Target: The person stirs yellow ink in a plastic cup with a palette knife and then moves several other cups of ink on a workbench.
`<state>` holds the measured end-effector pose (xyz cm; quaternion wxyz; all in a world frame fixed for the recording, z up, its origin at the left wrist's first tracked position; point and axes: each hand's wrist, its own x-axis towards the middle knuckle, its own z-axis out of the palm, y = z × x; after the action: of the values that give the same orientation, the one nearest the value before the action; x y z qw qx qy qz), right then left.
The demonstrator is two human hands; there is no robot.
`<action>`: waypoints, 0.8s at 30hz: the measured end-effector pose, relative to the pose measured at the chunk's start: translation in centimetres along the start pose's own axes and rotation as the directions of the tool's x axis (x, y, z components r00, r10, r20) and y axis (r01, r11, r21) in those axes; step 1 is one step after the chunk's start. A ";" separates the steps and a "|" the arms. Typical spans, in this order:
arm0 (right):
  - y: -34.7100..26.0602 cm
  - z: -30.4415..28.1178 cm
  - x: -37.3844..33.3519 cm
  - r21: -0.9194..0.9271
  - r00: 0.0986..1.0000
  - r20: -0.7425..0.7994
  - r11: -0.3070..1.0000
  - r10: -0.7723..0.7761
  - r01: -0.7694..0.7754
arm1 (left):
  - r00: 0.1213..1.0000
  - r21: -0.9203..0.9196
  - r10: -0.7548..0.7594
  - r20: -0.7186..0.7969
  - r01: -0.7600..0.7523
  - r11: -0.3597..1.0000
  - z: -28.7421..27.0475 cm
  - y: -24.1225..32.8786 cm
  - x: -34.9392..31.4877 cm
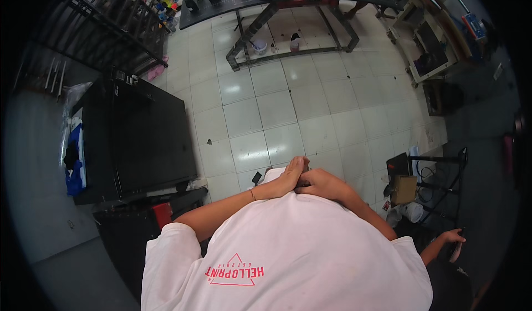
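Both of my hands meet in front of my white shirt point(316, 244), low at the belly. My left hand point(289, 177) is turned on edge with its fingers stretched out, lying together. Against it rests my right hand point(324, 183), its fingers curled inward and partly hidden. A small dark gap shows between the two palms; whether anything is in there I cannot make out. A thin dark bracelet point(252, 194) circles my left wrist.
A black cabinet point(152, 139) stands at left. Ahead, a dark worktable point(233, 0) on metal legs carries cups and pink cloth. A wheeled frame cart point(426, 39) is far right. Nearer right are a black metal stand point(459, 183), a cardboard box point(403, 190) and another person's hand point(453, 236).
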<state>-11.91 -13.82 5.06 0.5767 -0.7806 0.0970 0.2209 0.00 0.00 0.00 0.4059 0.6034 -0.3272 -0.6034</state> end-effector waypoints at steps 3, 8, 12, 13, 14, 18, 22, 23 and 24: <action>-0.6 -0.2 0.5 -0.038 1.000 0.015 0.999 0.020 -0.019 | 0.995 -0.081 -0.024 -0.095 0.016 0.997 0.2 0.2 -0.2; -2.1 1.0 1.8 -0.028 0.996 0.017 0.996 0.086 -0.086 | 0.953 -0.295 -0.127 -0.274 0.042 0.955 0.0 -0.6 -1.1; -1.9 0.6 2.9 0.114 0.991 0.023 0.985 0.131 -0.133 | 0.950 -0.416 -0.147 -0.274 0.021 0.909 -1.8 0.5 -1.1; -1.5 0.6 3.2 0.117 0.993 0.021 0.986 0.117 -0.118 | 0.953 -0.451 -0.159 -0.259 0.026 0.892 -2.2 0.6 -1.0; -1.0 0.6 3.6 0.120 0.995 0.020 0.987 0.102 -0.104 | 0.955 -0.485 -0.169 -0.243 0.031 0.874 -2.5 0.8 -0.8; -1.1 0.1 4.2 0.130 0.991 0.088 0.986 0.097 -0.108 | 0.960 -0.475 -0.136 -0.245 0.004 0.880 -3.3 -0.4 -1.4; -0.5 -0.5 4.6 0.141 0.993 0.097 0.987 0.066 -0.079 | 0.983 0.065 -0.112 -0.144 0.122 0.990 -6.0 0.6 -3.5; -0.9 -0.8 4.6 0.151 0.987 0.124 0.981 0.105 -0.124 | 0.992 0.119 -0.092 -0.080 0.101 0.988 -6.5 1.4 -4.6; -1.7 -1.3 4.5 0.156 0.978 0.153 0.973 0.144 -0.168 | 0.997 0.170 -0.074 -0.017 0.076 0.983 -6.9 2.1 -5.9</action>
<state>-6.94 -14.08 4.81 0.6266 -0.7016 0.1354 0.3112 6.70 4.90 4.19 0.3316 0.6510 -0.3525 -0.5847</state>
